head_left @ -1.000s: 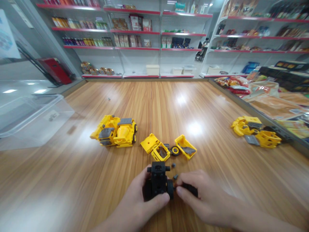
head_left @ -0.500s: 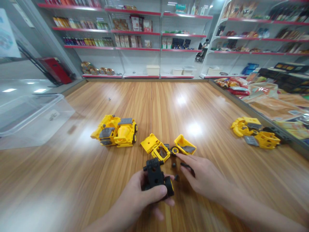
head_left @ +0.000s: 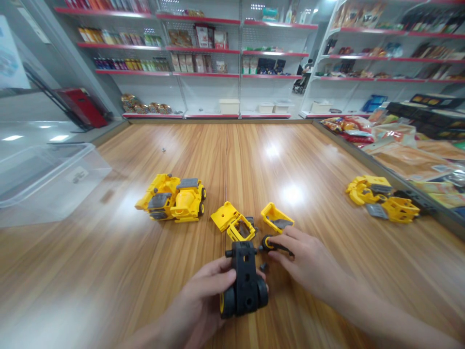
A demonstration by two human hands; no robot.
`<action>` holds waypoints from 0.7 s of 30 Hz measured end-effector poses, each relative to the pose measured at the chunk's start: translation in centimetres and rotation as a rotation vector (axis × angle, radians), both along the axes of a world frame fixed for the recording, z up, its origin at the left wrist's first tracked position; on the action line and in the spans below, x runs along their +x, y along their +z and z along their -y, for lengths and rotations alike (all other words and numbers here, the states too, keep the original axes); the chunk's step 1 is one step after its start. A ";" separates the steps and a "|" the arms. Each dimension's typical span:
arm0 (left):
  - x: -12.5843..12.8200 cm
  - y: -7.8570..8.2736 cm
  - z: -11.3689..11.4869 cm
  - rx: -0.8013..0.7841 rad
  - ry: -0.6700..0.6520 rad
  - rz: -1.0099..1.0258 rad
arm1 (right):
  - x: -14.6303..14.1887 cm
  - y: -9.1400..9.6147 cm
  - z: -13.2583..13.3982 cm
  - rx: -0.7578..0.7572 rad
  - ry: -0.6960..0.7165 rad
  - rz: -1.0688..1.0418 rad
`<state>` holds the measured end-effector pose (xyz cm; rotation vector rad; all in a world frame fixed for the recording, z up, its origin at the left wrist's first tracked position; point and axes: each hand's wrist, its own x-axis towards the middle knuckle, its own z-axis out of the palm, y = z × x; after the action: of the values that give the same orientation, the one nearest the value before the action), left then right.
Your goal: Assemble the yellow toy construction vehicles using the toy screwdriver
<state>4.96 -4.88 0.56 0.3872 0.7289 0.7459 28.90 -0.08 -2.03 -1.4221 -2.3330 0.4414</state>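
Observation:
My left hand (head_left: 203, 303) grips a black toy chassis (head_left: 245, 278) that has two wheels at its near end and points away from me. My right hand (head_left: 307, 259) pinches a small black-and-yellow wheel (head_left: 268, 242) just right of the chassis's far end; a thin black tool or stick lies across its fingers. Two tiny dark parts (head_left: 263, 266) lie on the wooden table (head_left: 109, 261) between the hands. Just beyond lie loose yellow shell pieces (head_left: 232, 222) and a yellow bucket piece (head_left: 276, 218).
An assembled yellow toy truck (head_left: 174, 198) stands to the left. More yellow and grey toy parts (head_left: 385, 201) lie at the right edge. A clear plastic bin (head_left: 43, 177) sits at far left. Shop shelves (head_left: 203, 53) line the back wall; packaged goods (head_left: 407, 140) lie on the right.
My left hand turned the chassis so its wheels face me and its length points away. My right hand reached forward and took hold of the small wheel near the yellow pieces.

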 end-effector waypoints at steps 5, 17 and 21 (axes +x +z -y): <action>0.1 0.1 0.0 0.050 -0.017 -0.127 | 0.2 -0.2 0.1 0.010 0.017 -0.011; 0.0 -0.4 -0.2 -0.013 0.042 -0.069 | -0.5 0.9 0.1 0.075 0.020 -0.320; 0.1 -0.5 0.0 -0.050 0.044 -0.032 | -0.6 2.0 0.8 0.184 -0.008 -0.440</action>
<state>5.09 -4.86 0.02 0.3391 0.7870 0.7624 28.28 -0.89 -0.07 -1.1157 -1.9577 0.4690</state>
